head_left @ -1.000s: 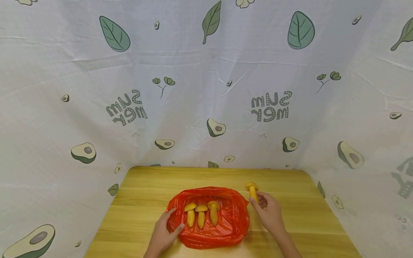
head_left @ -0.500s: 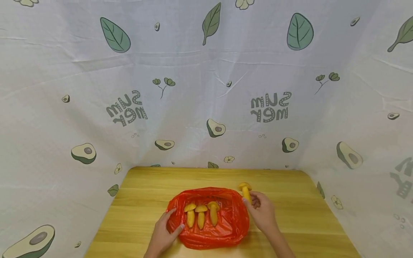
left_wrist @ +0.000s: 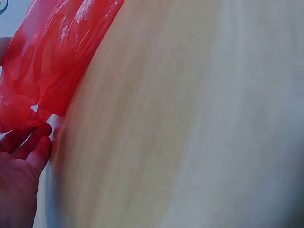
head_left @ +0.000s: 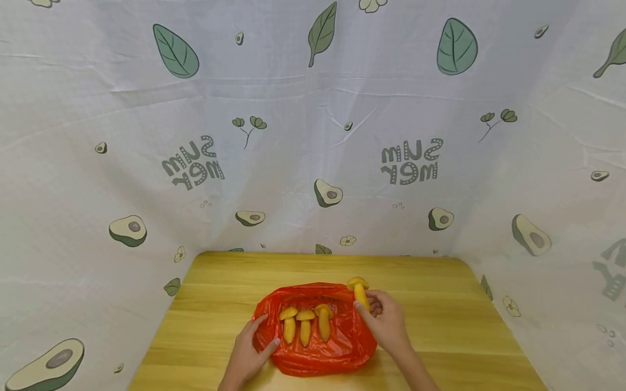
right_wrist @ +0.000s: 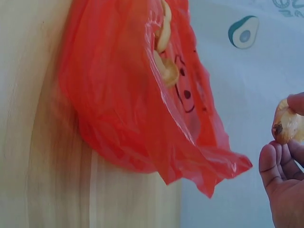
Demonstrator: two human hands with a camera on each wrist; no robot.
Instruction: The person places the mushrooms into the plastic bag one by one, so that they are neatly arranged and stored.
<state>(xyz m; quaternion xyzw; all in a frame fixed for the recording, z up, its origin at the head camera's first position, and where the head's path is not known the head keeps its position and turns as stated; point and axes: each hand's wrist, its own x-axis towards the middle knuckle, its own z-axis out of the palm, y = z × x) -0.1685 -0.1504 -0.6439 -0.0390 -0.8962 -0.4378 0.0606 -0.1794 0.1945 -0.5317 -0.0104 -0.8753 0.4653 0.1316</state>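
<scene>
Three yellow mushrooms (head_left: 305, 326) lie side by side in the spread red plastic bag (head_left: 347, 347), caps toward the far side. My left hand (head_left: 246, 353) holds the bag's left side, thumb and a finger over its rim. In the left wrist view, the fingertips (left_wrist: 43, 130) meet the bag's crumpled edge. A fourth mushroom (head_left: 361, 296) is pinched by the stem in my right hand (head_left: 388, 321), cap up, above the bag's right rim. The right wrist view shows the stem's dark base end (right_wrist: 279, 128) between thumb and fingers.
The bag stands on a wood-grain table (head_left: 450, 326). Behind and beside the table hangs a pale cloth (head_left: 293, 163) printed with avocados and leaves. A loose corner of the bag (right_wrist: 228, 166) sticks out near the right hand.
My right hand has moved left with the mushroom, from beside the bag to over its right rim. The left hand and the three mushrooms in the bag have stayed in place.
</scene>
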